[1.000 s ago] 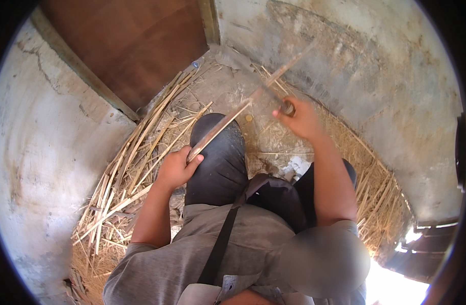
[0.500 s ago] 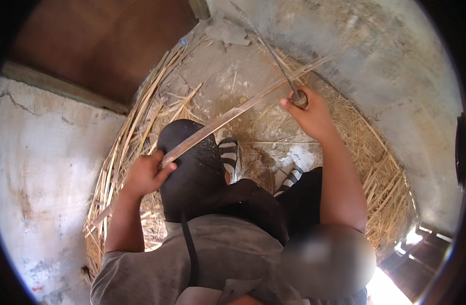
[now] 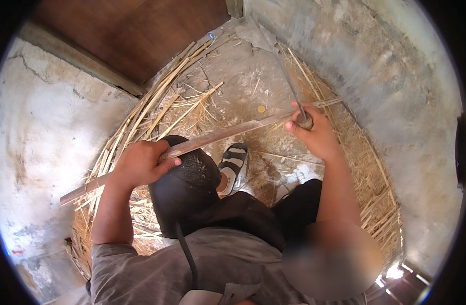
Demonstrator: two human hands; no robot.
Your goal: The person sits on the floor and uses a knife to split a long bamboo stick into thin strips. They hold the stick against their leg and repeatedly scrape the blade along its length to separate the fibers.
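My left hand (image 3: 143, 163) is closed around a long, flat strip of split bamboo or wood (image 3: 220, 136). The strip slants across my dark-clad knee, its near end poking out left past my forearm and its far end reaching beyond my right hand. In my right hand (image 3: 318, 133) is the handle of a knife with a long, narrow blade (image 3: 290, 80), fingers wrapped round it. The blade points away toward the far wall, and its far part is blurred. My right fingers are close to the strip; whether the blade touches it, I cannot tell.
Long split strips (image 3: 150, 109) lie in a curved bundle along the left wall (image 3: 50, 117). Shavings and straw-like scraps (image 3: 367, 178) heap along the right wall (image 3: 395, 101). A brown panel (image 3: 126, 35) stands at the far left. My sandalled foot (image 3: 234, 161) rests on the dirt floor.
The strip lies flatter across my knee, and more of its near end sticks out to the left. The knife hand has shifted slightly along with the view, its blade now pointing more straight away.
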